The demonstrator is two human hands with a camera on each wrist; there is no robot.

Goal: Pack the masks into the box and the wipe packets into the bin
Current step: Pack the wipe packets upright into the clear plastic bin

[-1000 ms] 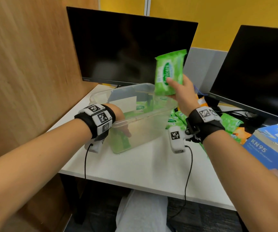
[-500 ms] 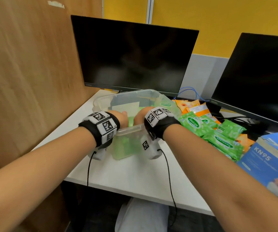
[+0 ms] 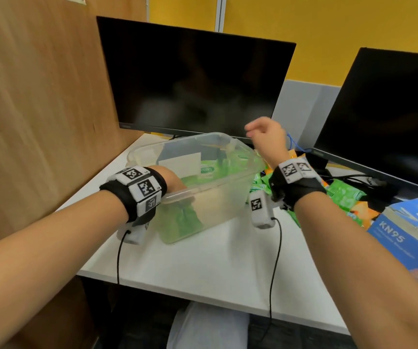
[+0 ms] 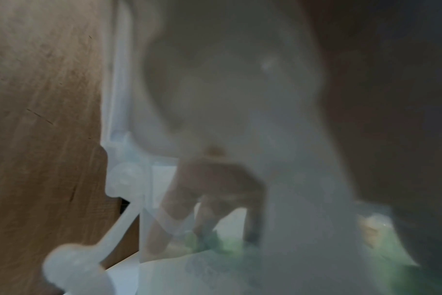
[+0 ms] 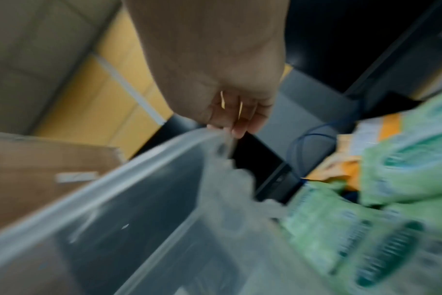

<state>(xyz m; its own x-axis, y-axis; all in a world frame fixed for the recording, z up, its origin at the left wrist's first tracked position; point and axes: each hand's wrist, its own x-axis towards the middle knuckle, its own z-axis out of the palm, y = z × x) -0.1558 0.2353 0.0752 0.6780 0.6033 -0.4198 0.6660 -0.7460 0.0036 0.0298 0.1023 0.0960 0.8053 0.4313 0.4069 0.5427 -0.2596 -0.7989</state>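
Box, blue; "KN95" in white

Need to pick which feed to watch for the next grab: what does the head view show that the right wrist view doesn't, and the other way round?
Only the head view shows the left hand reaching into the clear bin, the blue KN95 box at the right edge and the white desk. Only the right wrist view shows the right hand from underneath, fingers loosely curled and holding nothing, just above the bin's rim. Both show the bin, the right hand and the green and orange wipe packets piled to the bin's right.
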